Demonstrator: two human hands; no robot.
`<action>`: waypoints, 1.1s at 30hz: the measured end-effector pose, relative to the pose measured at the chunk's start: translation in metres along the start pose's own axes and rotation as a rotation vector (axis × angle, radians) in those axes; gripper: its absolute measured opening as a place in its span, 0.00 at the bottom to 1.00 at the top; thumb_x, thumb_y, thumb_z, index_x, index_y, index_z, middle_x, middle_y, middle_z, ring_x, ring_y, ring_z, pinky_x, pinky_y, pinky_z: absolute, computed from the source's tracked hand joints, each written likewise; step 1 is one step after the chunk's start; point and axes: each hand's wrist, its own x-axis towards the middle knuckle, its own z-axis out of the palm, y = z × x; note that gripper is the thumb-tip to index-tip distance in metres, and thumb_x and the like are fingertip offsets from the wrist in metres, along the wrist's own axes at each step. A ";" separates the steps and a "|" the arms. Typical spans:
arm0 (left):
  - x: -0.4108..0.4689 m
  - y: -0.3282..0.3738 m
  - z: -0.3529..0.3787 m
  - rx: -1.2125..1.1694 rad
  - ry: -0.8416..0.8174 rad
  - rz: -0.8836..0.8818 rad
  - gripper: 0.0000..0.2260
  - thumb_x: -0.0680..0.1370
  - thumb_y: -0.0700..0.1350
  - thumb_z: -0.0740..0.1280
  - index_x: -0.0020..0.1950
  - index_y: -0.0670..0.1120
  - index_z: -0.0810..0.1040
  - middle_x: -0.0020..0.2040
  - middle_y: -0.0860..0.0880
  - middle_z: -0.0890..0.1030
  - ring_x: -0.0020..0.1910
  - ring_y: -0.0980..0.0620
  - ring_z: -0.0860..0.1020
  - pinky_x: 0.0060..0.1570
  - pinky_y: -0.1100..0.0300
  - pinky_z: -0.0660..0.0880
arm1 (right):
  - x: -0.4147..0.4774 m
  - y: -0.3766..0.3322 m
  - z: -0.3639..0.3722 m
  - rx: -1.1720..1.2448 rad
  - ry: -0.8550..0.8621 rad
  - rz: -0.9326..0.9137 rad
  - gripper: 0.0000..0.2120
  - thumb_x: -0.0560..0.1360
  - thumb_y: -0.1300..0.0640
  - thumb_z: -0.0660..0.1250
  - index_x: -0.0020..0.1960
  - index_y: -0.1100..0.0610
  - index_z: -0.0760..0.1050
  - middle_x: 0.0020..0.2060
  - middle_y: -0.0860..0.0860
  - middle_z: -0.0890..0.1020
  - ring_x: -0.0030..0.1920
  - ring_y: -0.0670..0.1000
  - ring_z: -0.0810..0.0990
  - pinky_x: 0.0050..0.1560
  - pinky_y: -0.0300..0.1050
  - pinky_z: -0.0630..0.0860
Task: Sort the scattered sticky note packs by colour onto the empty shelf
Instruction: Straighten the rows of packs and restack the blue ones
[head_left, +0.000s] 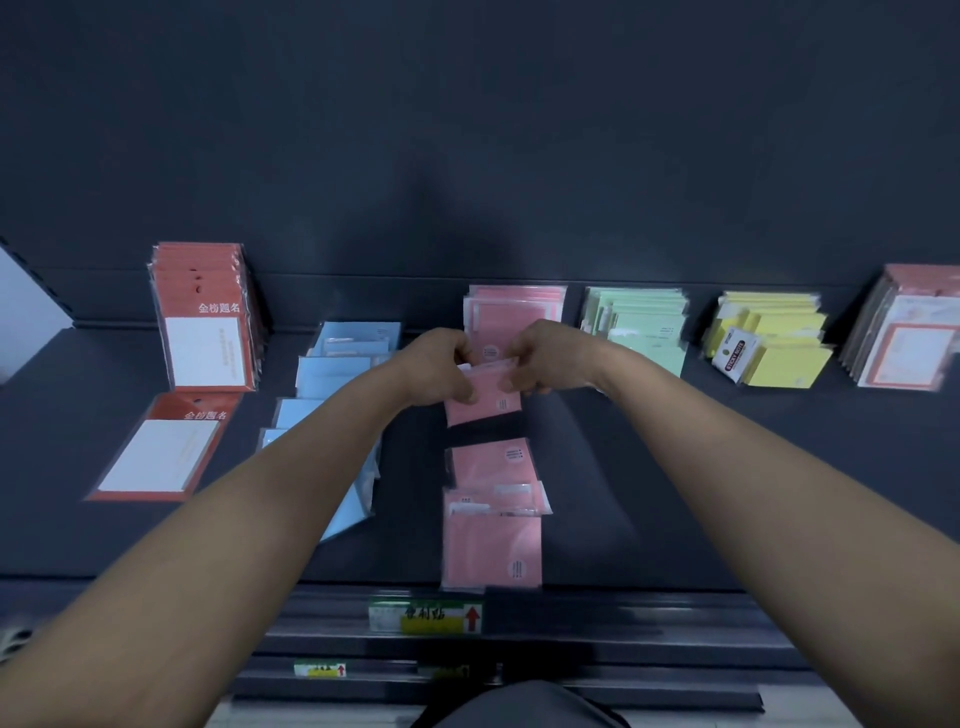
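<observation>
My left hand and my right hand both grip the top edge of one pink sticky note pack, held over the middle of the dark shelf. Behind the hands a pile of pink packs leans against the back wall. In front, more pink packs lie in a row toward the shelf's front edge. Blue packs lie in an overlapping row to the left, partly hidden by my left forearm.
Red-orange packs stand at the back left, with one lying flat in front. Green packs, yellow packs and a pink-framed stack lean along the back right. Price labels sit on the shelf's front rail.
</observation>
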 end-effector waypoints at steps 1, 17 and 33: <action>-0.002 0.000 0.000 -0.016 -0.004 -0.021 0.15 0.69 0.36 0.74 0.51 0.44 0.73 0.50 0.47 0.76 0.48 0.49 0.75 0.49 0.54 0.76 | 0.000 0.001 0.001 0.002 0.014 0.010 0.04 0.74 0.61 0.69 0.48 0.57 0.77 0.35 0.51 0.80 0.34 0.47 0.79 0.38 0.38 0.78; -0.032 0.005 0.026 0.269 -0.353 -0.177 0.34 0.67 0.41 0.76 0.68 0.43 0.63 0.54 0.45 0.74 0.45 0.50 0.74 0.39 0.59 0.75 | -0.015 0.011 -0.019 0.012 0.238 0.218 0.16 0.75 0.65 0.63 0.62 0.66 0.73 0.34 0.52 0.74 0.31 0.48 0.72 0.26 0.34 0.72; -0.032 -0.008 0.012 0.012 -0.171 -0.213 0.12 0.71 0.41 0.74 0.51 0.42 0.74 0.48 0.45 0.77 0.46 0.50 0.75 0.44 0.60 0.77 | -0.021 0.016 -0.022 0.092 0.233 0.190 0.05 0.75 0.64 0.64 0.41 0.58 0.72 0.32 0.54 0.76 0.30 0.51 0.73 0.32 0.40 0.71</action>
